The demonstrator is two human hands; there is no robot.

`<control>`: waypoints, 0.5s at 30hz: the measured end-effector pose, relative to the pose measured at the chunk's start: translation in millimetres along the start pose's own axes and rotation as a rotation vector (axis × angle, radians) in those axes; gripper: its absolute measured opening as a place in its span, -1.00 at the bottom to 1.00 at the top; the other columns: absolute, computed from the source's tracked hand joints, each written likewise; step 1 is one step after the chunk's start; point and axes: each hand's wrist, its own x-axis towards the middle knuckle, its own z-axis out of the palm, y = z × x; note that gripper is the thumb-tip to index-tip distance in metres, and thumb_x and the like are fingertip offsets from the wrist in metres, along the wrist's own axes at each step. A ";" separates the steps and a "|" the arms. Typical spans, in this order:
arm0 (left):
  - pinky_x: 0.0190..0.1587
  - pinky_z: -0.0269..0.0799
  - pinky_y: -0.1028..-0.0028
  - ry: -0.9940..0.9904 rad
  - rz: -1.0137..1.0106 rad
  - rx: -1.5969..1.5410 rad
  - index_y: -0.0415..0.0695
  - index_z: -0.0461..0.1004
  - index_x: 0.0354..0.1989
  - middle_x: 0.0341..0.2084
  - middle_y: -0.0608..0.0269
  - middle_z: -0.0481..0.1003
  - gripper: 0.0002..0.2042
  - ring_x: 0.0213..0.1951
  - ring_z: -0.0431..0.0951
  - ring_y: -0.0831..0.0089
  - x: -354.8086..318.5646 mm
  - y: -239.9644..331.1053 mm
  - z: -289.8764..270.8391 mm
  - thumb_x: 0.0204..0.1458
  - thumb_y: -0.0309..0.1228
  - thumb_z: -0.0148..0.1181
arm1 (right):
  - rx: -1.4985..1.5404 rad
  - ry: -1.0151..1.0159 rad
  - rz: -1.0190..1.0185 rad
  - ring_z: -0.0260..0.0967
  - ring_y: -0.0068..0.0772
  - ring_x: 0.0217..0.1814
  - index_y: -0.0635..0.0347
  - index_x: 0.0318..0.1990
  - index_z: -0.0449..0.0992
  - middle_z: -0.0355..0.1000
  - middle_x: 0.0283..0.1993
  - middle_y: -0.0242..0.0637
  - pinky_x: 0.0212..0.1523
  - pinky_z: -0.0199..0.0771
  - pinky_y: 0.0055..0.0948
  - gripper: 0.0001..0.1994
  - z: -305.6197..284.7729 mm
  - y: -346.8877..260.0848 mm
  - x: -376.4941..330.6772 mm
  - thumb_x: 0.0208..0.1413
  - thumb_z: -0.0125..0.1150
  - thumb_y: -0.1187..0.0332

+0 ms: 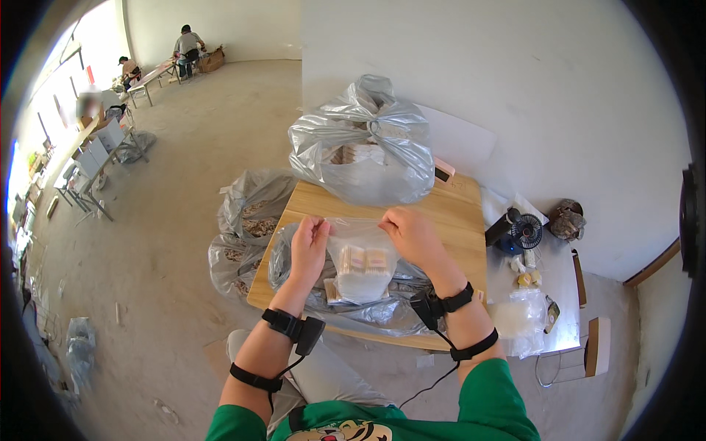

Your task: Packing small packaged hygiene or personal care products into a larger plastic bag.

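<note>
My left hand (pixel 311 246) pinches one upper corner of a clear plastic bag (pixel 354 234), and my right hand (pixel 413 234) pinches the other. The bag's mouth is stretched wide between them. Inside it, at the bottom, sit banded bundles of thin pale sticks (pixel 365 263); their exact kind is too small to tell. Below the clear bag, a flattened grey plastic bag (pixel 401 312) lies over the near part of the wooden table (pixel 457 220). A few more pale sticks (pixel 331 292) show at the clear bag's left side.
A big silvery bag (pixel 401 173) with bundles inside stands at the table's far side, beside a pink device (pixel 444 170). Open grey sacks (pixel 250 228) sit on the floor at left. On a side table at right are a black fan (pixel 526 231) and clear bags (pixel 518 323).
</note>
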 end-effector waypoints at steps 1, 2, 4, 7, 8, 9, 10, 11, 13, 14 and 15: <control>-0.29 0.33 0.61 0.004 0.007 0.042 -0.25 0.32 -0.32 -0.51 0.26 0.44 -0.91 -0.44 0.41 0.57 -0.6 0.3 -0.4 0.11 -0.48 0.05 | 0.064 0.058 0.004 0.34 -0.07 -0.41 0.19 -0.43 0.45 0.40 -0.45 -0.20 -0.40 0.32 -0.22 -0.89 -1.1 0.2 -1.5 -0.01 0.17 0.36; -0.29 0.33 0.61 0.004 0.005 0.043 -0.25 0.32 -0.32 -0.51 0.26 0.44 -0.91 -0.44 0.41 0.57 -1.0 0.3 2.2 0.11 -0.48 0.05 | 0.066 0.056 0.005 0.34 -0.07 -0.41 0.19 -0.43 0.45 0.40 -0.45 -0.20 -0.40 0.32 -0.22 -0.89 -1.0 -0.1 -1.8 -0.01 0.17 0.36; -0.32 0.32 0.60 0.061 -0.017 -0.259 -0.24 0.36 -0.34 -0.54 0.30 0.42 -0.91 -0.44 0.40 0.57 -0.5 5.0 10.0 0.09 -0.47 0.07 | 0.020 0.083 -0.021 0.36 -0.10 -0.33 0.19 -0.45 0.43 0.40 -0.46 -0.24 -0.38 0.34 -0.20 -0.87 0.7 -2.0 -3.7 -0.01 0.15 0.33; -0.37 0.29 0.62 -0.050 0.049 0.131 -0.23 0.40 -0.38 -0.56 0.39 0.39 -0.88 -0.47 0.37 0.63 4.4 9.6 8.9 0.08 -0.43 0.11 | -0.056 0.119 -0.111 0.37 -0.12 -0.35 0.17 -0.44 0.42 0.40 -0.46 -0.23 -0.39 0.35 -0.21 -0.87 -3.2 -2.6 -3.7 -0.01 0.15 0.33; -0.37 0.29 0.62 -0.058 0.041 0.129 -0.23 0.40 -0.38 -0.56 0.39 0.39 -0.88 -0.47 0.37 0.63 7.2 10.2 10.9 0.08 -0.43 0.11 | -0.056 0.115 -0.100 0.37 -0.12 -0.35 0.17 -0.44 0.42 0.40 -0.46 -0.23 -0.39 0.35 -0.21 -0.87 -4.3 -4.7 -1.3 -0.01 0.15 0.33; -0.33 0.26 0.64 -0.073 0.003 0.053 -0.21 0.40 -0.40 -0.56 0.43 0.38 -0.87 -0.45 0.33 0.67 9.5 9.9 14.5 0.10 -0.41 0.10 | -0.075 0.191 -0.164 0.38 -0.13 -0.36 0.17 -0.44 0.42 0.40 -0.47 -0.22 -0.40 0.36 -0.23 -0.87 -5.0 -9.0 1.8 0.00 0.15 0.32; -0.29 0.23 0.65 -0.083 -0.033 -0.018 -0.19 0.40 -0.41 -0.56 0.46 0.37 -0.86 -0.43 0.30 0.72 10.6 11.2 15.1 0.12 -0.38 0.08 | -0.090 0.269 -0.233 0.39 -0.14 -0.37 0.16 -0.44 0.42 0.41 -0.48 -0.21 -0.41 0.37 -0.24 -0.87 -4.9 -13.8 5.2 0.01 0.14 0.32; -0.29 0.23 0.65 -0.088 -0.043 -0.016 -0.19 0.40 -0.41 -0.56 0.46 0.37 -0.86 -0.43 0.30 0.72 11.9 12.4 15.0 0.12 -0.38 0.08 | -0.086 0.263 -0.224 0.39 -0.14 -0.37 0.16 -0.44 0.42 0.41 -0.48 -0.21 -0.41 0.37 -0.24 -0.87 -1.0 -13.0 7.9 0.01 0.14 0.32; -0.29 0.23 0.65 -0.016 -0.064 -0.088 -0.18 0.40 -0.38 -0.54 0.46 0.38 -0.87 -0.42 0.31 0.71 15.4 9.0 14.8 0.11 -0.38 0.10 | -0.161 0.001 -0.199 0.36 -0.07 -0.44 0.13 -0.45 0.41 0.36 -0.53 -0.19 -0.48 0.33 -0.21 -0.86 8.4 -7.7 15.5 0.02 0.13 0.29; -0.29 0.23 0.65 -0.020 -0.071 -0.087 -0.18 0.40 -0.38 -0.54 0.46 0.38 -0.87 -0.42 0.31 0.71 14.2 7.7 14.3 0.11 -0.38 0.10 | -0.158 -0.003 -0.191 0.36 -0.07 -0.44 0.13 -0.45 0.41 0.36 -0.53 -0.19 -0.48 0.33 -0.21 -0.86 11.4 -6.4 18.4 0.02 0.13 0.29; -0.31 0.25 0.66 0.087 -0.096 -0.219 -0.19 0.41 -0.38 -0.53 0.44 0.39 -0.89 -0.43 0.32 0.70 15.0 6.1 12.1 0.10 -0.41 0.11 | -0.145 0.031 -0.210 0.37 -0.06 -0.45 0.12 -0.45 0.41 0.38 -0.53 -0.20 -0.50 0.33 -0.20 -0.86 12.1 -8.5 24.5 0.03 0.12 0.28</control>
